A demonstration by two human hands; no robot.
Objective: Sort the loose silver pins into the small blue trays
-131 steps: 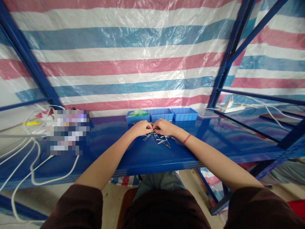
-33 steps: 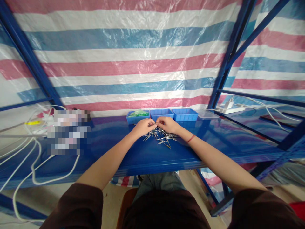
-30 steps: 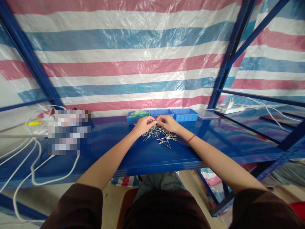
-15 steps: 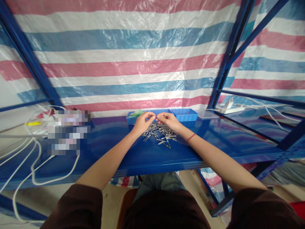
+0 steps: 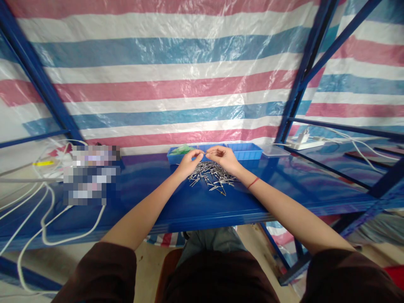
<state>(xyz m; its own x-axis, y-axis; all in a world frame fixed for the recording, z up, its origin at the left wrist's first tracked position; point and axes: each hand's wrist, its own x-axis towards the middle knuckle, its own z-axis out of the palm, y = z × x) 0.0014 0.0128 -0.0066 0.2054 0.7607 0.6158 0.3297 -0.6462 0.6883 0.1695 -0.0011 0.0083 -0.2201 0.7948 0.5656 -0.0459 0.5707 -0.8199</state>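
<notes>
Three blue bins line up along the back of the tabletop, and here's the left bin (image 5: 175, 158) with crumpled green plastic (image 5: 182, 148) heaped inside, up past its rim. Next along, the middle bin (image 5: 213, 147) sits largely behind the fingers, so its contents can't be told from here. The right bin (image 5: 245, 152) shows its ribbed inner wall, and just beside it lies a flat clear plastic container (image 5: 275, 151). In front of the bins, the left hand (image 5: 189, 163) and the right hand (image 5: 226, 160) come together, thumbs and forefingers pinching a thin piece (image 5: 204, 153) between them, too small to make out. Right below, there's the pile of metal pins (image 5: 213, 174), loose and crisscrossed on the blue tabletop (image 5: 176, 206), a few stragglers pointing toward the person. Now the edges: the front edge (image 5: 214, 223) runs well apart from the pile, with a strip of bare blue surface in between. More surface stretches out to the right, as far as the frame bars (image 5: 331, 168); on the left it reaches to white cables (image 5: 47, 219) and a blurred-out patch (image 5: 91, 174).
</notes>
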